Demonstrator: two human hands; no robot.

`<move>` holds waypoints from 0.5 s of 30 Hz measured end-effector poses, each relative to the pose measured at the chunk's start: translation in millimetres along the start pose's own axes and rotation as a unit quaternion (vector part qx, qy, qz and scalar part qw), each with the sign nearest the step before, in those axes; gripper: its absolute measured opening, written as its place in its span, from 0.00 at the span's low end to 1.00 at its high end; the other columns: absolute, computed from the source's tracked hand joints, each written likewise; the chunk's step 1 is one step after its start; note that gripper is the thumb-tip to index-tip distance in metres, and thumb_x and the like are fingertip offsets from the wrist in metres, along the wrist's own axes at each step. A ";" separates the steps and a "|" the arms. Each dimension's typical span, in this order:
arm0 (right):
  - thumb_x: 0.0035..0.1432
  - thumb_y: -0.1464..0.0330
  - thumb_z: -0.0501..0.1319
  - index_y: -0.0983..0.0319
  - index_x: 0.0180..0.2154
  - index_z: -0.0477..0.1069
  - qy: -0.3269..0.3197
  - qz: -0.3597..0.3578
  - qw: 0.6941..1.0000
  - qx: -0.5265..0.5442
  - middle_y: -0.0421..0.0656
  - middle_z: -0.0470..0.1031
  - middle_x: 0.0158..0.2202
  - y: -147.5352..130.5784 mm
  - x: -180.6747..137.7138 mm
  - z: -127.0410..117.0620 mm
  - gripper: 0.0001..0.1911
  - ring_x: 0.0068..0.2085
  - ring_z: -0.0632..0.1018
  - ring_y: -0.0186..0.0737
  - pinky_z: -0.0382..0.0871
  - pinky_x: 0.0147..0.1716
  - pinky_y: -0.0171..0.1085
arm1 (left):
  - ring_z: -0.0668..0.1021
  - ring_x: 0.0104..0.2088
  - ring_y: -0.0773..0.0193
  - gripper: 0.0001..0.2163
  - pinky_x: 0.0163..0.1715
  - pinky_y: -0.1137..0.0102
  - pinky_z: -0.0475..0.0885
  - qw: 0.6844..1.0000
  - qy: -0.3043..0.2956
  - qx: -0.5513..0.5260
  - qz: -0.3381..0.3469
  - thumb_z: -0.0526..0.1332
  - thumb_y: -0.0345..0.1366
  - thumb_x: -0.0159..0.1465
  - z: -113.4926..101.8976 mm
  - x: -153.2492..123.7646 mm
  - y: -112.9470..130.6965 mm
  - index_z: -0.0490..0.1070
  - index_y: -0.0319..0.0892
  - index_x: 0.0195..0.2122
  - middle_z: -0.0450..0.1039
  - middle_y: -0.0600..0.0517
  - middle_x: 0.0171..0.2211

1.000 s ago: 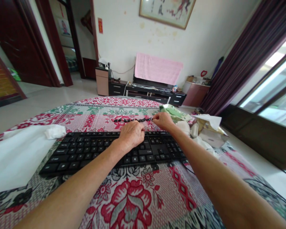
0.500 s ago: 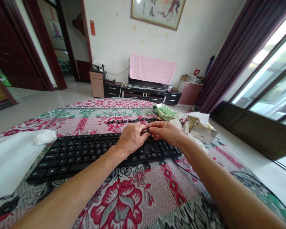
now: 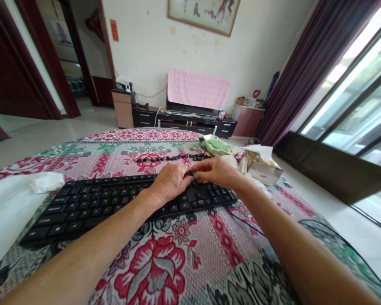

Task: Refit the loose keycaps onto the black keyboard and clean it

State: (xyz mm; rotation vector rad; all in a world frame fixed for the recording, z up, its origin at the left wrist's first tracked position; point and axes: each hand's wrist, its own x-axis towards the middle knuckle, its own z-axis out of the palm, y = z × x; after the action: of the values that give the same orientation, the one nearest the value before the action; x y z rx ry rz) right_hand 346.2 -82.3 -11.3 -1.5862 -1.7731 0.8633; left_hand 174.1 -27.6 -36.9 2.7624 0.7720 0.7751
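Note:
A black keyboard [image 3: 93,203] lies across the patterned tablecloth, its right part partly covered by my hands. Over that part, my left hand [image 3: 171,181] is closed, thumb and fingertips pinched at a small black keycap [image 3: 192,173]. Facing it, my right hand [image 3: 217,171] pinches the same keycap, and the fingertips of both hands almost meet. Most of the keycap is hidden by the fingers. Behind the keyboard, several loose black keycaps [image 3: 158,159] lie in an uneven row.
A green soft pack [image 3: 217,145] and a tissue box [image 3: 263,167] stand at the table's right. White cloth [image 3: 15,207] lies at the left, with a crumpled tissue [image 3: 47,182] on it. A black cable [image 3: 246,222] runs off to the right.
The whole view has shifted slightly, so things appear farther left. Both hands stay together over the keyboard's right part, with the fingers turned a little around the keycap.

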 end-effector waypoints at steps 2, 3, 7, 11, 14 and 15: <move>0.49 0.66 0.60 0.59 0.38 0.75 0.003 -0.010 0.999 -0.031 0.40 0.74 0.25 2.3 -1.9 0.2 0.13 0.27 0.71 0.32 0.68 0.27 0.34 | 0.75 0.30 0.64 0.12 0.33 0.68 0.67 1.000 -0.011 0.004 0.001 0.54 0.37 0.59 0.7 -0.1 0.8 0.75 0.40 0.37 0.75 0.48 0.29; 0.50 0.66 0.60 0.59 0.39 0.75 0.009 -0.015 0.999 -0.042 0.40 0.74 0.26 3.8 -3.4 0.3 0.13 0.27 0.71 0.33 0.68 0.27 0.34 | 0.75 0.30 0.64 0.12 0.33 0.69 0.67 1.000 -0.015 0.004 0.002 0.55 0.37 0.59 0.6 -0.2 1.3 0.75 0.40 0.38 0.75 0.48 0.29; 0.51 0.65 0.59 0.58 0.39 0.74 0.032 -0.040 0.998 -0.038 0.40 0.74 0.28 12.4 -9.6 0.0 0.13 0.29 0.72 0.33 0.69 0.29 0.34 | 0.75 0.34 0.64 0.12 0.36 0.68 0.68 1.000 -0.011 -0.002 0.018 0.53 0.34 0.59 0.3 -0.7 2.1 0.74 0.42 0.40 0.76 0.48 0.33; 0.52 0.64 0.59 0.59 0.41 0.73 0.046 -0.062 0.997 -0.029 0.40 0.75 0.30 19.8 -5.5 -2.3 0.14 0.30 0.73 0.33 0.69 0.31 0.33 | 0.75 0.35 0.63 0.12 0.38 0.67 0.68 1.000 -0.005 0.013 0.013 0.52 0.33 0.60 3.4 -1.7 0.2 0.74 0.41 0.38 0.75 0.48 0.33; 0.52 0.64 0.58 0.60 0.40 0.73 0.076 -0.089 0.991 -0.063 0.39 0.75 0.32 17.4 6.7 -7.5 0.14 0.32 0.73 0.33 0.68 0.33 0.34 | 0.75 0.35 0.62 0.11 0.38 0.66 0.69 0.999 -0.009 0.033 0.007 0.53 0.34 0.60 6.8 -2.4 -1.1 0.75 0.40 0.36 0.75 0.47 0.32; 0.52 0.64 0.58 0.60 0.40 0.74 0.084 -0.101 0.988 -0.077 0.39 0.75 0.33 15.1 11.0 -9.9 0.13 0.32 0.73 0.33 0.67 0.34 0.34 | 0.75 0.35 0.62 0.11 0.38 0.66 0.69 0.999 -0.011 0.038 0.006 0.53 0.34 0.60 7.7 -2.5 -1.2 0.75 0.40 0.35 0.74 0.47 0.32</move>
State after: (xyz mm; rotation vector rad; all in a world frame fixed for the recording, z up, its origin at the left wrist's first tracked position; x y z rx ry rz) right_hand 362.0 -69.5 -17.1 -1.4946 -1.8748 0.4921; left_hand 175.7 -28.1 -44.9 2.8403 0.7966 0.7304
